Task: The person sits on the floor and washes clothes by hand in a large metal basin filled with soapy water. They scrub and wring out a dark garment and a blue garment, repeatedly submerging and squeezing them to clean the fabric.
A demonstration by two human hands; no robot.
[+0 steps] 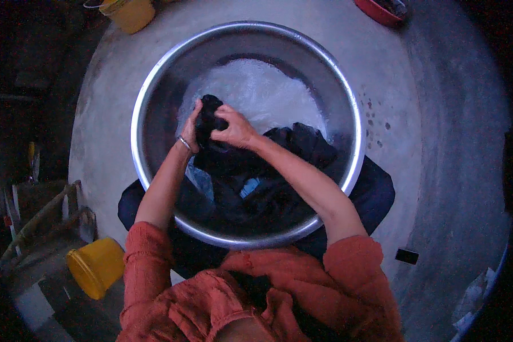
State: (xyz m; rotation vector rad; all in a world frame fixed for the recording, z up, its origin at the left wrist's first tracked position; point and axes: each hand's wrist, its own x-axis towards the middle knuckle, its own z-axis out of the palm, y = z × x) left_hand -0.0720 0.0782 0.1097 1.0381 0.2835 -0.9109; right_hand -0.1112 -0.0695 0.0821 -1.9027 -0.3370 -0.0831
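Note:
A wide metal basin [356, 122] stands in front of me, with whitish sudsy water [256, 85] in its far half. Dark wet clothing [256, 199] fills the near half, and a small light-blue patch [249, 187] shows on it. Over the left side of the basin, a bunched piece of black cloth [212, 105] is gripped between my two hands. My left hand [192, 128], with a bracelet at its wrist, presses the cloth from the left. From the right, my right hand [233, 128] curls its fingers into the same cloth.
A yellow bucket [97, 268] lies tilted at the lower left, near a cluttered pile [45, 216]. Another yellow bucket [128, 14] and a red tub [382, 12] stand beyond the basin. A small dark rectangular object [406, 256] rests on the concrete floor [387, 205] at right.

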